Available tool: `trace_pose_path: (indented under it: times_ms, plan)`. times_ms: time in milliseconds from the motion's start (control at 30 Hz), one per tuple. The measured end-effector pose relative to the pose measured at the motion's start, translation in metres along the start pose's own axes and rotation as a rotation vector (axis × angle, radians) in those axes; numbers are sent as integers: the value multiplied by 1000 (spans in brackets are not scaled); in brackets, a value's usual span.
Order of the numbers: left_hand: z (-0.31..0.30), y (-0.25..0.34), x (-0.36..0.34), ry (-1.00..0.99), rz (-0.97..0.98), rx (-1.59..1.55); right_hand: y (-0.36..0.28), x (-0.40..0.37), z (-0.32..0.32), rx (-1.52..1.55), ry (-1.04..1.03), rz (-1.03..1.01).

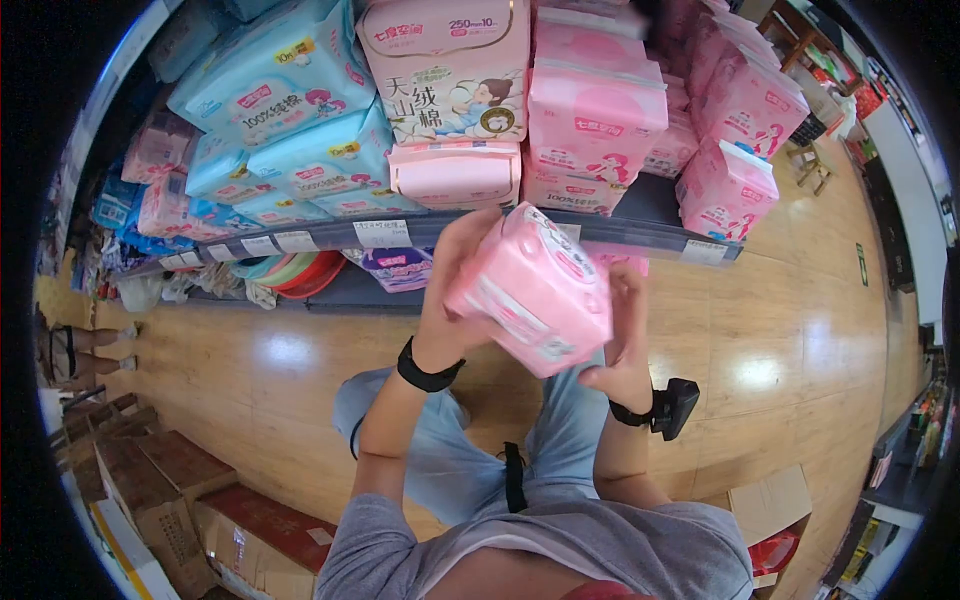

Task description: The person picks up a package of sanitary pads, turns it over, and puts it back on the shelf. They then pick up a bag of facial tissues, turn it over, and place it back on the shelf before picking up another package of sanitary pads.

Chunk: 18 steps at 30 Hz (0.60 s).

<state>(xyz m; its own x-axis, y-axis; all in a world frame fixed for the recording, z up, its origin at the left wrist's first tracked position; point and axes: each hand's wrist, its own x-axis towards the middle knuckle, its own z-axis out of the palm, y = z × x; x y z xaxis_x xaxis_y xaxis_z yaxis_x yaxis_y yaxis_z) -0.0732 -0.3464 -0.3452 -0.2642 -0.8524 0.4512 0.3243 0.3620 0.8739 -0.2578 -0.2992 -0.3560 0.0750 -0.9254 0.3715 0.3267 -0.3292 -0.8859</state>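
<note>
A pink pack of sanitary pads (535, 290), slightly blurred and tilted, is held up in front of the shelf. My left hand (458, 280) grips it from the left side, its fingers partly hidden behind the pack. Close by the pack's right edge is my right hand (625, 335), thumb and fingers spread apart and curved around that side. Behind it, a shelf (640, 225) carries more packs: blue ones (315, 160) at the left, a white-and-pink pack (455, 75) in the middle and pink ones (597, 115) to the right.
A single pink pack (728, 190) stands at the shelf's right end. Below are a purple pack (398, 268) and red and green basins (305, 275). Cardboard boxes (165, 470) sit on the wooden floor at lower left, with a person's legs (85, 355) beyond. A small stool (812, 168) stands far right.
</note>
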Motion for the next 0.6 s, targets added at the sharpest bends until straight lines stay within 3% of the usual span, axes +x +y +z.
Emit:
trace_pose_path:
  times_ms: [33, 67, 100, 133, 167, 200, 267, 300, 333, 400, 433, 467, 533, 567, 600]
  plan:
    - [-1, 0, -5, 108, -156, -214, 3, 2, -14, -116, -250, -16]
    - [-3, 1, -9, 110, -157, -213, 5, 4, -28, -232, -501, -31]
    - [-6, 3, -11, 110, -316, -486, 3, 4, -22, -231, -502, -29]
    - [-6, 6, -11, 106, -473, -759, -2, 4, -11, -190, -360, -44]
    - [-4, 5, -3, -107, -471, -802, -7, 5, -1, -150, -218, -58]
    - [-1, 7, 0, -105, -472, -803, -13, 8, 4, -150, -219, -55]
    - [2, 9, 3, -186, -603, -654, -22, 16, 11, -479, -231, -184]
    - [-1, 2, 6, -350, -549, -892, -24, 17, 13, -438, -304, -131]
    - [-2, -1, 4, -354, -549, -890, -25, 17, 13, -439, -302, -134]
    - [-1, 1, 0, -218, -645, -540, -29, 16, 12, -507, -371, -20]
    - [3, -8, -4, -75, -646, -601, -25, 14, 10, -498, -396, -46]
    - [5, -9, -4, -80, -647, -603, -25, 13, 9, -502, -392, -46]
    - [13, -1, 0, -57, -665, -381, -26, 8, 8, -441, -456, 169]
    - [11, -5, 0, -172, -564, -141, -26, 5, 9, -354, -403, 218]
    - [13, -4, 1, -177, -564, -143, -26, 2, 7, -357, -399, 217]
